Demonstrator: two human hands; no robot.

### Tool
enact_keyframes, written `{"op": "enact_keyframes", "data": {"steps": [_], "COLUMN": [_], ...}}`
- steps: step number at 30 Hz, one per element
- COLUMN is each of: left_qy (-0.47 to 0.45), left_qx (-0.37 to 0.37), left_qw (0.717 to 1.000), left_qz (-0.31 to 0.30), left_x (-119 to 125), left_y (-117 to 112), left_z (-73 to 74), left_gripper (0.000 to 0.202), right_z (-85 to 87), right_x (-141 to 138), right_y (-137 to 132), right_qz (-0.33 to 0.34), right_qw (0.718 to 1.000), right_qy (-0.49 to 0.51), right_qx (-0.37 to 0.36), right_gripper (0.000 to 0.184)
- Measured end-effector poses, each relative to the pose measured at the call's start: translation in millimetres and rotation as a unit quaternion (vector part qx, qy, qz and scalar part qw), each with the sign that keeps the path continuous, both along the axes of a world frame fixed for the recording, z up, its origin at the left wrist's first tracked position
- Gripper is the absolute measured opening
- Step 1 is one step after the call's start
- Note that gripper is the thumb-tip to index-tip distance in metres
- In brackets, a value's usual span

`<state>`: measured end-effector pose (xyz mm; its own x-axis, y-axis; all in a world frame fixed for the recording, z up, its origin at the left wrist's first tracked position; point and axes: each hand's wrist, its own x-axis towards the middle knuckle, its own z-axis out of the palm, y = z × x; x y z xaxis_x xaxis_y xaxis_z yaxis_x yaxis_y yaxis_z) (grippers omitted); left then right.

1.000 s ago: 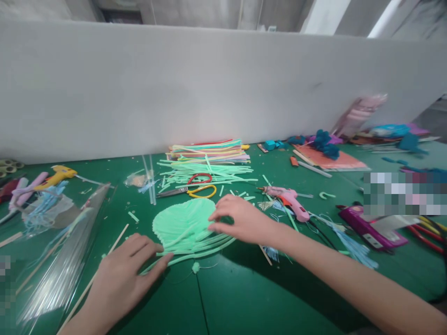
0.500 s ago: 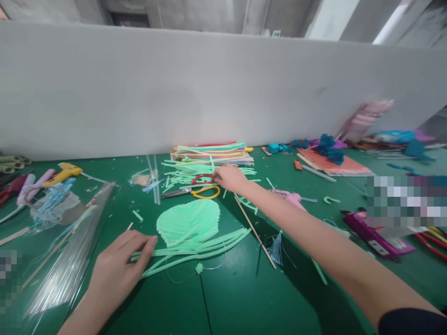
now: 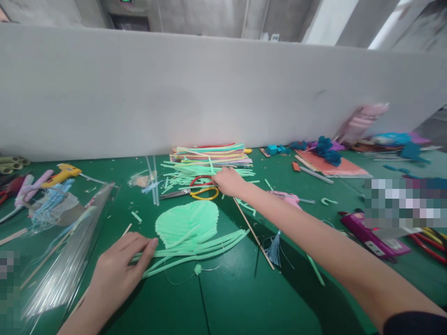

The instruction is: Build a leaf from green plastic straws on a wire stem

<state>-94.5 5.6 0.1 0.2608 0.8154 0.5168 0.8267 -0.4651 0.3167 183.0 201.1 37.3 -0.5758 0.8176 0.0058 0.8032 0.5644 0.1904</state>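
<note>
A green leaf shape made of pipe cleaners [image 3: 190, 221] lies flat on the table. Several loose green pipe cleaners [image 3: 213, 249] stretch along its near side, their left ends running in between the thumb and fingers of my left hand [image 3: 120, 265], which is closed. A thin wooden stick [image 3: 127, 230] passes under that hand. My right hand [image 3: 227, 180] is closed at the right edge of a heap of green pipe cleaners [image 3: 185, 171], against the handles of scissors [image 3: 204, 193] with one red and one yellow loop. Its fingertips are hidden, so what they pinch cannot be made out.
Colourful pipe cleaners [image 3: 213, 152] are stacked against the white partition [image 3: 209, 93]. A yellow glue gun [image 3: 65, 174] and clear plastic sleeves [image 3: 66, 260] lie left. Below my right forearm are a wooden stick [image 3: 254, 235] and blue tassel [image 3: 274, 251]; a purple box [image 3: 375, 235] sits right.
The view has shifted very slightly. Both hands keep nearly the same places, and the leaf shape and scissors have not visibly moved on the table.
</note>
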Motion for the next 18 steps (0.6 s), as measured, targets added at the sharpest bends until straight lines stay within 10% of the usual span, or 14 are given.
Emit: {"op": "enact_keyframes", "data": {"steps": [12, 18], "left_qy": [-0.006, -0.017], "left_qx": [-0.002, -0.021], "left_qw": [1.0, 0.999], "left_qz": [0.008, 0.023], "left_x": [2, 2], "left_y": [-1, -2], "left_z": [3.3, 3.7], "left_gripper": [0.02, 0.022], "right_z": [63.6, 77.7], "right_x": [23, 74], "right_y": [-35, -113], "right_qz": [0.019, 0.128], "right_qw": [0.99, 0.98], "right_qy": [0.1, 0.105], "right_qx": [0.095, -0.112], "right_gripper": [0.03, 0.023]}}
